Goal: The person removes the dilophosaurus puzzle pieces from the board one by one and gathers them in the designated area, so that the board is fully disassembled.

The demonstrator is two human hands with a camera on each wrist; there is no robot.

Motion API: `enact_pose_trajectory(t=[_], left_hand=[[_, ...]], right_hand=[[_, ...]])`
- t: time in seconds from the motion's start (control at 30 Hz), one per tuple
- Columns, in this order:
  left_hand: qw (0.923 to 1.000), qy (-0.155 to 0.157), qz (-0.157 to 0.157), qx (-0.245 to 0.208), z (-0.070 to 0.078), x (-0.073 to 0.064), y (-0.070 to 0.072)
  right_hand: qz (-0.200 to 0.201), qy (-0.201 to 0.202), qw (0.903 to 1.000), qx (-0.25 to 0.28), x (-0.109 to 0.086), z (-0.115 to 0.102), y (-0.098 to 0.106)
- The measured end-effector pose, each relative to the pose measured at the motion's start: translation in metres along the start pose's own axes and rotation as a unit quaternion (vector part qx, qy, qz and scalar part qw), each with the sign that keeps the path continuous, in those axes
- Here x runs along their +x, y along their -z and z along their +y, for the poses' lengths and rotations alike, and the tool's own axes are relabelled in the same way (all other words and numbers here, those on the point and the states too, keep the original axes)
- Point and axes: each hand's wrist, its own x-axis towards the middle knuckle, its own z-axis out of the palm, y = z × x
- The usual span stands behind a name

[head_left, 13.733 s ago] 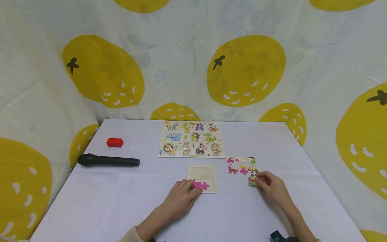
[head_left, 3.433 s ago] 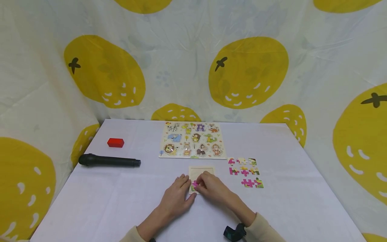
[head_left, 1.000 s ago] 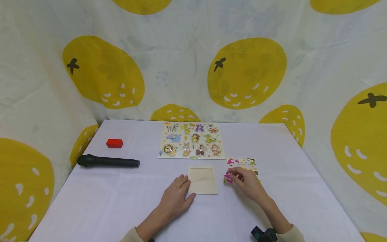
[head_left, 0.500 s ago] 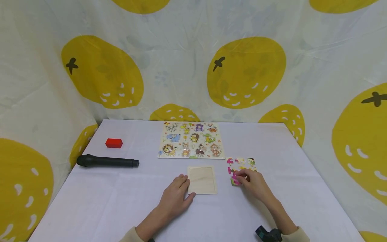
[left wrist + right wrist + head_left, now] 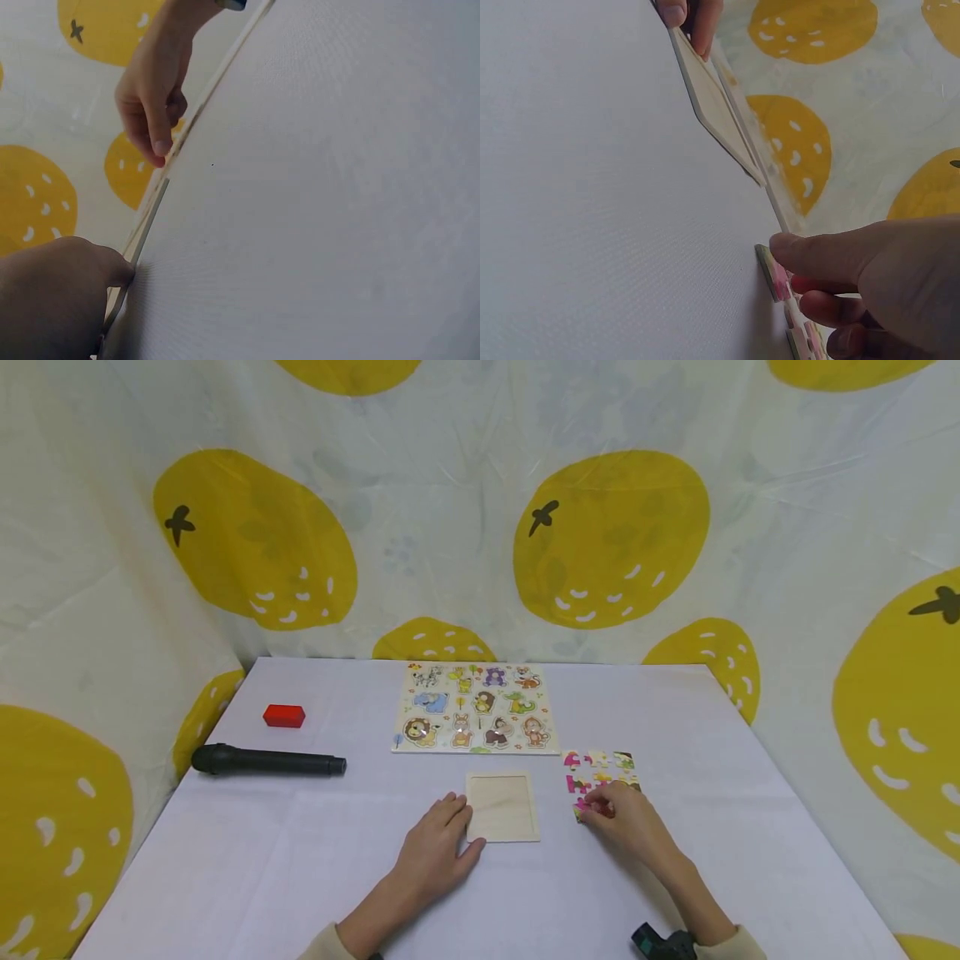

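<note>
My left hand (image 5: 435,843) lies flat with fingers extended at the left edge of a bare square wooden puzzle tray (image 5: 502,808). In the left wrist view its thumb touches the tray's edge. To the right of the tray, my right hand (image 5: 633,818) pinches a pink and green jigsaw piece (image 5: 771,271) at the left end of the nearest row of pieces. That piece lies low, at table level. Several more jigsaw pieces (image 5: 597,759) sit in rows behind it; the right hand hides part of the nearest row.
An animal puzzle board (image 5: 476,706) lies behind the tray. At the left are a black microphone (image 5: 270,761) and a red block (image 5: 284,716). A white cloth (image 5: 300,852) covers the table, and a patterned curtain (image 5: 450,527) hangs behind.
Earlier, pieces lay in the tray; it is bare now. My right hand carried the last piece from the tray to the right, down beside the others. My left hand stays at the tray.
</note>
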Motion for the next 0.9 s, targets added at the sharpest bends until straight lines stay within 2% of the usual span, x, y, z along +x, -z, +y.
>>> enact_pose_trajectory(t=[0.17, 0.5, 0.7, 0.9], left_hand=[[1.0, 0.003, -0.005, -0.003, 0.001, 0.001, 0.001], [0.9987, 0.026, -0.029, -0.034, 0.0, 0.007, 0.005], [0.9961, 0.043, -0.056, -0.053, -0.001, 0.025, 0.018], [0.9971, 0.044, -0.042, -0.047, 0.002, 0.048, 0.04]], right_hand=[[-0.024, -0.013, 0.9992, -0.029, -0.002, -0.001, -0.002], [-0.004, -0.005, 0.9995, -0.03, 0.001, -0.001, -0.002], [0.031, 0.022, 0.9991, -0.02, 0.012, -0.012, 0.009], [0.058, 0.049, 0.9971, -0.001, 0.026, -0.032, 0.023]])
